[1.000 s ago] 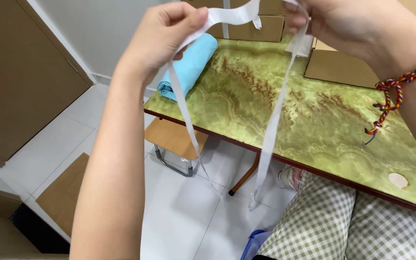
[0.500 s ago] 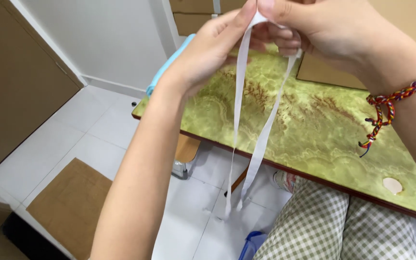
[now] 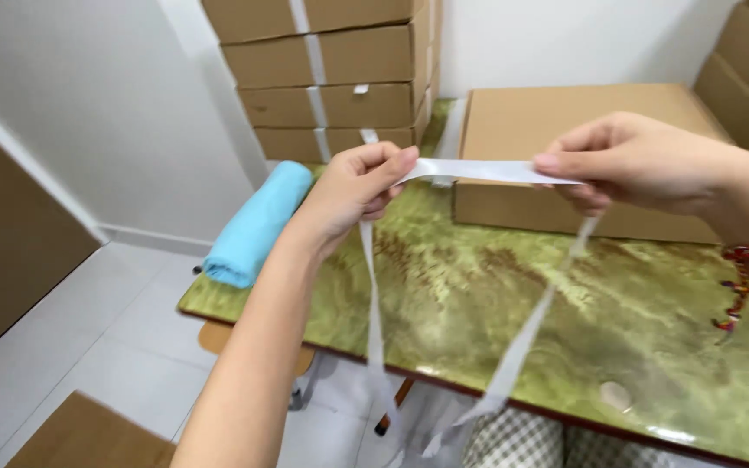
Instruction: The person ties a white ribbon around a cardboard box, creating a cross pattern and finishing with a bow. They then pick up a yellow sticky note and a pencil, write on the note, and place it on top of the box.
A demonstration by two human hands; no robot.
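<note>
I hold a long white ribbon stretched flat between both hands above a green marbled table. My left hand pinches one end of the taut span between thumb and fingers. My right hand pinches the other end, and a red braided bracelet circles its wrist. Below each hand a loose tail of the ribbon hangs down past the table's near edge.
A rolled light-blue cloth lies on the table's left corner. A flat cardboard box sits at the table's back, with stacked cardboard boxes behind it against the wall. A wooden stool stands under the table on the white tiled floor.
My hands have moved apart and lower, pulling the ribbon from a gathered hold into a taut horizontal span. The view has tilted up, so the boxes now show.
</note>
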